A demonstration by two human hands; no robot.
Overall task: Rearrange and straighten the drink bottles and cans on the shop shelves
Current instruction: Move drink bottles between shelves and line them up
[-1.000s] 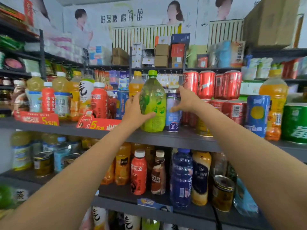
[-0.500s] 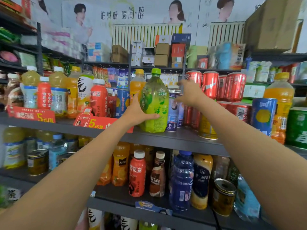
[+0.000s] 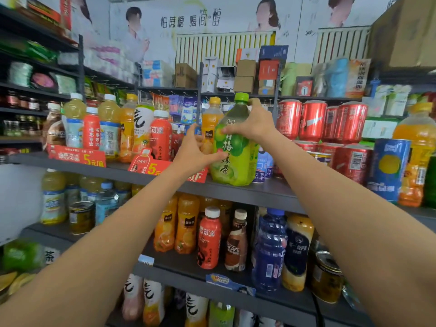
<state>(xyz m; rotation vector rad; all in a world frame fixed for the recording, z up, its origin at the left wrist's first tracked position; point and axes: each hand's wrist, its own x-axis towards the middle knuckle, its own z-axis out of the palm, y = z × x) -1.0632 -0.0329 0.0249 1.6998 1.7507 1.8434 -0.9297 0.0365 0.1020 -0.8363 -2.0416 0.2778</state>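
A large green tea bottle (image 3: 233, 159) with a green cap stands upright at the front of the upper dark shelf (image 3: 264, 192). My left hand (image 3: 195, 152) holds its lower left side, thumb across the label. My right hand (image 3: 253, 123) grips its upper shoulder just under the cap. Behind the bottle, blue and white cans (image 3: 264, 164) stand partly hidden. An orange juice bottle (image 3: 210, 121) stands just behind on the left.
Red cans (image 3: 313, 121) are stacked to the right, then a tall blue can (image 3: 389, 168) and an orange bottle (image 3: 417, 152). Red and yellow bottles (image 3: 160, 135) crowd the left. Red price tags (image 3: 77, 156) hang off the shelf edge. The lower shelf (image 3: 179, 267) holds several bottles.
My right hand left the blue and white can behind and moved onto the green bottle's upper shoulder. The left hand kept its hold on the bottle's side.
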